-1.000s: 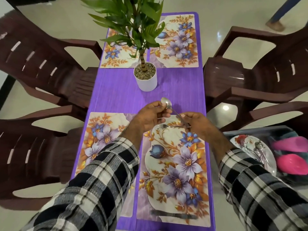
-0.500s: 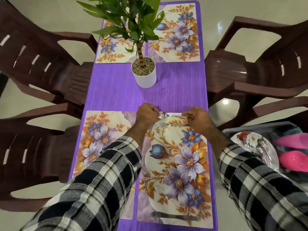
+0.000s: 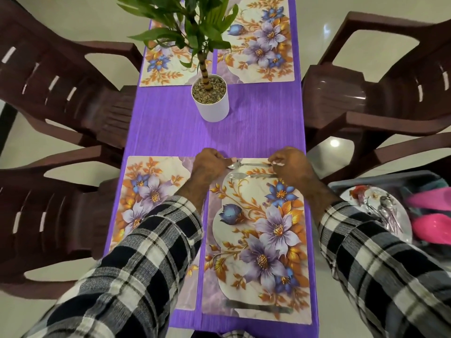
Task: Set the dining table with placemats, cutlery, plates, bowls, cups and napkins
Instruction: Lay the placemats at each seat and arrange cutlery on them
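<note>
My right hand [image 3: 289,167] pinches the handle end of a spoon [image 3: 246,165], and my left hand [image 3: 208,164] has its fingers curled at the spoon's bowl end, fingertips touching it. The spoon lies crosswise along the far edge of the near right placemat [image 3: 256,240], with a fork [image 3: 246,176] lying parallel just beside it on the nearer side. Another placemat [image 3: 148,191] sits to the left on the purple table [image 3: 219,135]. Farther off stands a potted plant [image 3: 210,98]. A plate [image 3: 380,211] sits near my right sleeve, off the table.
</note>
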### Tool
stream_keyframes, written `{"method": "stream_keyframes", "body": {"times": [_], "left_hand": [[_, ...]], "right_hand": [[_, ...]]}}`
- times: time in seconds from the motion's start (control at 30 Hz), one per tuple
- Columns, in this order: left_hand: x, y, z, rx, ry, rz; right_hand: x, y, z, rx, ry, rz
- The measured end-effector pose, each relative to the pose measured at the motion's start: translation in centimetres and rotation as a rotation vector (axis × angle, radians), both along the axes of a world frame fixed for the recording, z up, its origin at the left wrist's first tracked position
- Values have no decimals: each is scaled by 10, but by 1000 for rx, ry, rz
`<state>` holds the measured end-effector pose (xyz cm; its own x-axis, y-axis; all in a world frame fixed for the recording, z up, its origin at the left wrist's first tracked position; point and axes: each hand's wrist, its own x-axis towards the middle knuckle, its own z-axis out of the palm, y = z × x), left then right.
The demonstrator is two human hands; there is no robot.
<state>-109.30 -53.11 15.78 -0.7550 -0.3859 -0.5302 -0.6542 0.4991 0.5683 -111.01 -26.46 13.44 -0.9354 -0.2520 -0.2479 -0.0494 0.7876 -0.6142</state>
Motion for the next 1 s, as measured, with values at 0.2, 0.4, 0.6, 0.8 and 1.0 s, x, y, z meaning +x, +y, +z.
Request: {"method": "stream_keyframes", "body": {"times": [0.2, 0.4, 0.6, 0.8, 1.0], "left_hand": [[35, -8, 28, -164, 46, 7], [100, 17, 50, -247, 102, -59], [173, 80, 51, -205, 127, -237], [248, 131, 37, -111, 158, -349], [303, 191, 37, -58, 132, -344]], "right_hand": [[19, 14, 25, -10, 83, -51], [70, 32, 49, -41, 174, -90], [170, 70, 56, -31, 127, -160], [275, 120, 52, 43, 95, -191], [346, 180, 53, 144, 13, -287]]}}
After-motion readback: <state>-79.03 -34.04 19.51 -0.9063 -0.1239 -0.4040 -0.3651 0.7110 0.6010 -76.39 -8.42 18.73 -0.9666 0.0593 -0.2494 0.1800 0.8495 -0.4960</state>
